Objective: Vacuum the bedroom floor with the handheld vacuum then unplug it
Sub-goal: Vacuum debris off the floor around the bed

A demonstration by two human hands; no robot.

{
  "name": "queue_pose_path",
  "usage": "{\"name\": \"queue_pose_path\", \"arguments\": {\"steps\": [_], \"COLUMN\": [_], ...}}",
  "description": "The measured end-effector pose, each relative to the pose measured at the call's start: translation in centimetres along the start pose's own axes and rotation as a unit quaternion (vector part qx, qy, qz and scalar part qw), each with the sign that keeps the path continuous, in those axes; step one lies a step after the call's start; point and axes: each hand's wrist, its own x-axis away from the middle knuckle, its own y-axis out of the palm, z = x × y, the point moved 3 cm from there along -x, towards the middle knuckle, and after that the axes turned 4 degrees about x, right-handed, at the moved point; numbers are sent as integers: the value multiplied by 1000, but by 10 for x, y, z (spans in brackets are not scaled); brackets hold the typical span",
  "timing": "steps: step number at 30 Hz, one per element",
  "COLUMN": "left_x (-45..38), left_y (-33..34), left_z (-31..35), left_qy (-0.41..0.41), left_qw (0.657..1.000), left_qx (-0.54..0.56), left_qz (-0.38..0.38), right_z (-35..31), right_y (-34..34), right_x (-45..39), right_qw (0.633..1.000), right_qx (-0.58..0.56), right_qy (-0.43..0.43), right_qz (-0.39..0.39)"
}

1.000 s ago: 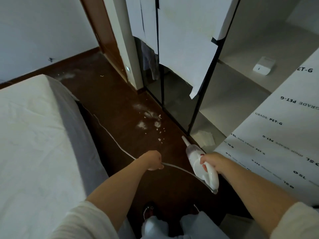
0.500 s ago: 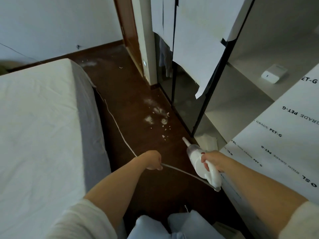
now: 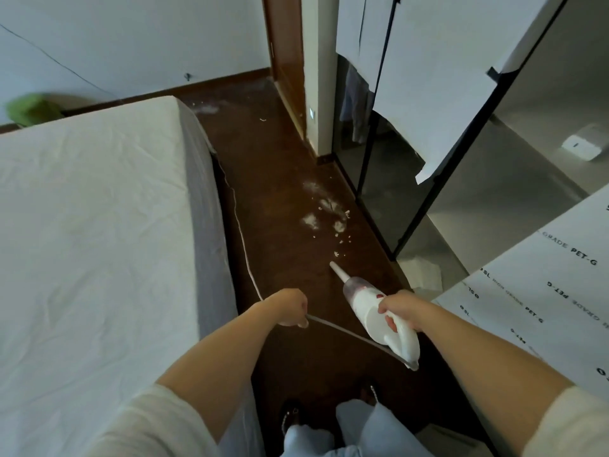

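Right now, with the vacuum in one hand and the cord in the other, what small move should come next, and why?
Probably lower the vacuum nozzle forward to the white crumbs. The right hand grips it above the floor, short of them, and the left hand holds the cord aside.

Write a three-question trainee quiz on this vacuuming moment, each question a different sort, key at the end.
1. True or false: the handheld vacuum nozzle already touches the white debris on the floor.
2. Which hand holds the power cord? A. left hand B. right hand C. neither
3. Fill in: the cord runs along the floor beside the ____.

Key: 1. false, the nozzle points at the debris but is short of it. 2. A. 3. bed.
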Motion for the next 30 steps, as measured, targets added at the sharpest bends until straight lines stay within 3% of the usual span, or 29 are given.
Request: {"name": "queue_pose_path", "arguments": {"steps": [10, 15, 21, 30], "left_x": [12, 10, 9, 1], "left_y": [24, 26, 19, -3], "left_z": [-17, 0, -6, -13], "left_qy": [28, 29, 30, -13], "left_qw": [998, 999, 998, 998], "left_qx": [6, -19, -52, -31], "left_qz": [-55, -25, -5, 52], "right_z": [-1, 17, 43, 11], "right_y": [8, 6, 27, 18], "right_x": [34, 50, 36, 7], "right_qw": [995, 994, 998, 997], "right_qx": [94, 96, -6, 3], "right_qy": [-4, -11, -5, -8], "right_qz": [20, 43, 67, 70]}}
